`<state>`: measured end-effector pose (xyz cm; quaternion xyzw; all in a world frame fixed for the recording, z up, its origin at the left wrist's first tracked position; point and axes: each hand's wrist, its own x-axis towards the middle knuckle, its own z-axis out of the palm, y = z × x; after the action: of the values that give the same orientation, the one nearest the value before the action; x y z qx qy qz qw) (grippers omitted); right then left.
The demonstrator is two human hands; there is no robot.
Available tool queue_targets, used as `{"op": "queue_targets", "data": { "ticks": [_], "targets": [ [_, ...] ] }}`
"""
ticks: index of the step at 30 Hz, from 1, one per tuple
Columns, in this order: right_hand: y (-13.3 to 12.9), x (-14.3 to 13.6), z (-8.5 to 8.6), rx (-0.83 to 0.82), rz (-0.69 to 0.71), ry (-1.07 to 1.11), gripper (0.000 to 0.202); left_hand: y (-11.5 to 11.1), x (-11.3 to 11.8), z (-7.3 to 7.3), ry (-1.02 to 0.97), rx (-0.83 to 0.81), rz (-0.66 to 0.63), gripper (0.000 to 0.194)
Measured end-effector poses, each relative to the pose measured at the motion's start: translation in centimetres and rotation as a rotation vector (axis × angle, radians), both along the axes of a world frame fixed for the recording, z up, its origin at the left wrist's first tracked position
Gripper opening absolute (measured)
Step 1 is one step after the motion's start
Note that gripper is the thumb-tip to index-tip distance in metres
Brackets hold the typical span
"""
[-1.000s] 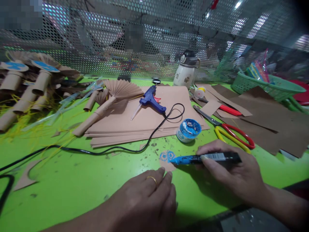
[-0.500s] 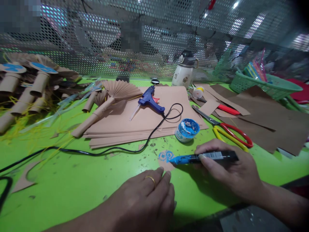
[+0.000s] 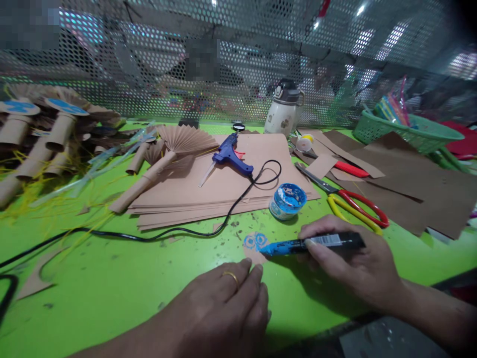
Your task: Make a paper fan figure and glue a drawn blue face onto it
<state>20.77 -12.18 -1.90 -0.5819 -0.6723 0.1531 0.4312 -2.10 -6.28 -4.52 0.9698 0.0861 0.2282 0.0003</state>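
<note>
My right hand (image 3: 350, 263) grips a black marker (image 3: 335, 241) with a blue, paint-smeared front end. Its tip touches a small round piece of brown paper (image 3: 255, 255) that bears two blue ringed circles. My left hand (image 3: 223, 308), with a gold ring, lies flat on the green table, its fingertips at the lower edge of that piece. Just behind the marker stands an open jar of blue paint (image 3: 287, 201).
A blue glue gun (image 3: 233, 156) rests on stacked brown paper (image 3: 208, 196), its black cord crossing the table. Scissors (image 3: 343, 199) and brown sheets lie right, near a green basket (image 3: 410, 132). Paper fans (image 3: 186, 139) and tubes are left; a white bottle (image 3: 281, 114) stands behind.
The view has shifted very slightly. Both hands keep nearly the same places, and the marker tip remains at the paper piece.
</note>
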Motion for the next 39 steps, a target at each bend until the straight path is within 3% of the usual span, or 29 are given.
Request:
{"op": "queue_targets", "data": {
  "ticks": [26,39],
  "targets": [
    [0.18,-0.01,-0.09,0.01,0.022,0.06,0.003,-0.14,-0.38,0.08,0.009,-0.004,-0.033,0.034],
    [-0.1,0.01,0.27,-0.003,0.05,-0.019,0.007,-0.19,-0.47,-0.18,0.007,-0.008,-0.018,0.034]
  ]
}}
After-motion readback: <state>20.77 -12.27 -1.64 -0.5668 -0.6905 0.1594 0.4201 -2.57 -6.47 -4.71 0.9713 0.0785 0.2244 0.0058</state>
